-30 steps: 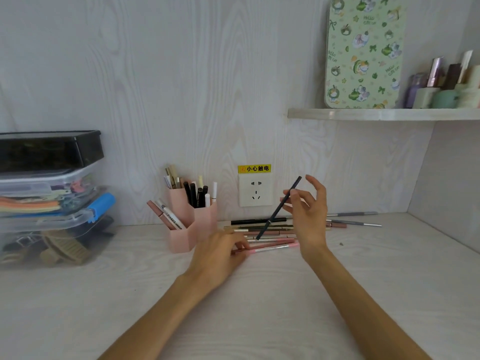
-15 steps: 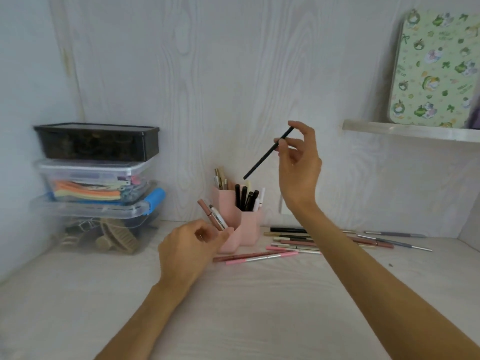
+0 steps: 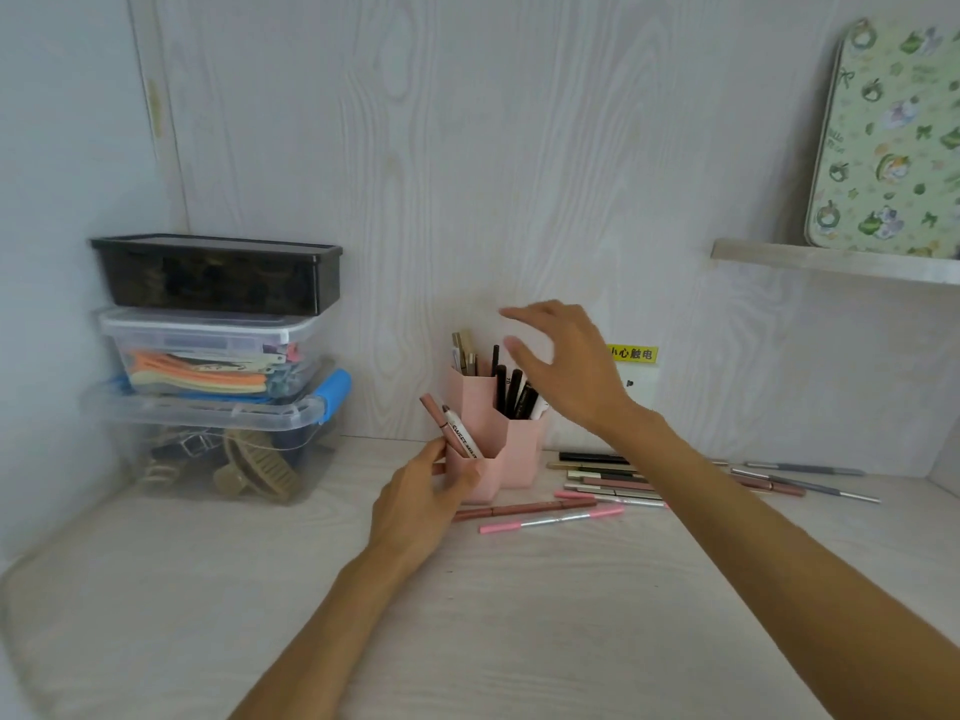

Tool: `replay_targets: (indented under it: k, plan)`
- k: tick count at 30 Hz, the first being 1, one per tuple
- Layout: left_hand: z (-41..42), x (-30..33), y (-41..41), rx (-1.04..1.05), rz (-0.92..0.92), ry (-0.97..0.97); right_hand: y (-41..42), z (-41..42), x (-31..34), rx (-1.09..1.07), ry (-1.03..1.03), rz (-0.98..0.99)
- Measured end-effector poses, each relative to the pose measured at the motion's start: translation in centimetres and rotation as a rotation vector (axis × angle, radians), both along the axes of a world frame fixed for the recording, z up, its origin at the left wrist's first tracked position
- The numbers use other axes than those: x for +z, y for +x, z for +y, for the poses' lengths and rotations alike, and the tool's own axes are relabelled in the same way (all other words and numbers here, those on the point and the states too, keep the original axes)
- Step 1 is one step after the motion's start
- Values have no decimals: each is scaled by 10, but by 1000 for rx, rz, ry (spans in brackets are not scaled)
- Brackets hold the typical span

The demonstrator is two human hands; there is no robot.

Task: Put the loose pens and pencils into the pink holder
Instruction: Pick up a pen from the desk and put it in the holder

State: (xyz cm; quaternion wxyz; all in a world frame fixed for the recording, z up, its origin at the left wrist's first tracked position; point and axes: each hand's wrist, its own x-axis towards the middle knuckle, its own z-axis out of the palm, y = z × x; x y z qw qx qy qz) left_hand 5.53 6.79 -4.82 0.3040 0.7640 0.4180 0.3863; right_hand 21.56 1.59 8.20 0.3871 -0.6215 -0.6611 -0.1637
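Note:
The pink holder (image 3: 522, 454), made of three hexagonal tubes, stands near the back wall with several pens upright in it, among them a thin black pencil (image 3: 496, 374). My left hand (image 3: 423, 504) grips the lowest front tube, fingers curled round it. My right hand (image 3: 566, 368) hovers just above and right of the holder with fingers spread and nothing in them. Loose pens (image 3: 602, 480) lie in a pile on the desk to the right of the holder. A brown pencil (image 3: 524, 509) and a pink pen (image 3: 553, 520) lie nearest me.
Three stacked plastic boxes (image 3: 218, 356) stand at the left against the wall. A wall socket with a yellow label (image 3: 632, 354) sits behind my right hand. A shelf (image 3: 831, 262) at the right carries a green patterned tin (image 3: 891, 148).
My right hand held a thin black pencil above the holder; now the pencil stands in the holder and the hand is empty and spread. The view has shifted closer to the holder.

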Motion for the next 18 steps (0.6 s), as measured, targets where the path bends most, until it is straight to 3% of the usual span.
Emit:
replay_targets:
  k: [2,6,9,14,18]
  plan:
    - [1,1,-1,-19,-45,-40,7,-27,-15,68,114,110]
    - [0,3,-3,-66,-160,-110,19,-60,-65,180,-361,112]
    - [-3,4,-3,-73,-218,-119,26,-62,-98,146,-480,-21]
    - [-2,7,-6,-39,-289,-183,27,-62,-100,180,-427,-103]
    - [-4,8,-7,-67,-335,-212,22,-69,-66,237,-50,332]
